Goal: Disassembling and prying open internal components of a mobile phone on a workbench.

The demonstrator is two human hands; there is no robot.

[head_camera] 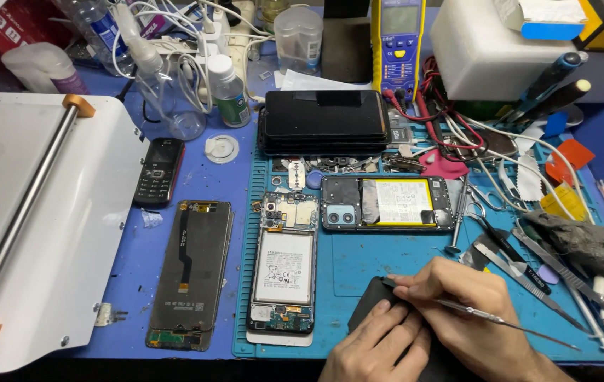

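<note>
My right hand [461,301] grips thin metal tweezers [507,322], their tip against the top edge of a dark flat phone part [369,301] at the mat's front edge. My left hand [376,346] rests on that dark part and steadies it. To the left, an opened phone [283,272] lies face down with its white battery and boards exposed. A second opened phone [387,203] with a yellow-edged battery lies sideways above my hands. A detached screen panel [192,272] lies left of the mat.
The blue work mat [372,258] holds screwdrivers, tweezers and blades [521,265] at right. Stacked black phones [323,120] sit at the back, a small keypad phone [158,172] and bottles [229,90] at back left. A white machine [47,233] fills the left side.
</note>
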